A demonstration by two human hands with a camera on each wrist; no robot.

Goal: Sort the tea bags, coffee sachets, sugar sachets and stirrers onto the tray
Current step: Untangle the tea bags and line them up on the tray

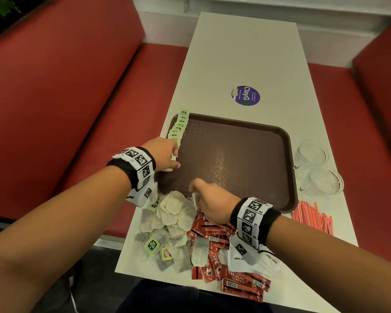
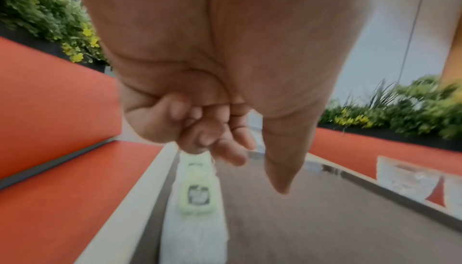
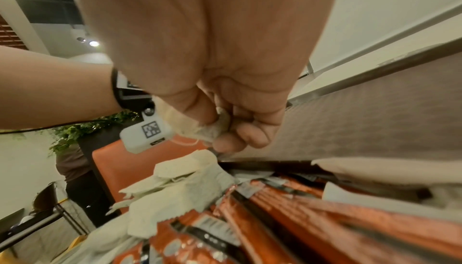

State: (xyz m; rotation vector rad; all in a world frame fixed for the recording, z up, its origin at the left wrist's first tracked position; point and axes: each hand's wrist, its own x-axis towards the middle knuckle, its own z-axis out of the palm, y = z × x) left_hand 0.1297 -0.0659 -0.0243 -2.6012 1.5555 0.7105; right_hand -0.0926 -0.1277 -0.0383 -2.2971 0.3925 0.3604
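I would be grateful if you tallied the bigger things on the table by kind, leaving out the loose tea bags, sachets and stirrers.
Tray: 1
Glass cups: 2
Sticker: 1
Total: 4

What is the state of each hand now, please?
Left hand: fingers curled, placing a tea bag at the tray's left edge.
Right hand: pinches a tea bag over the pile.
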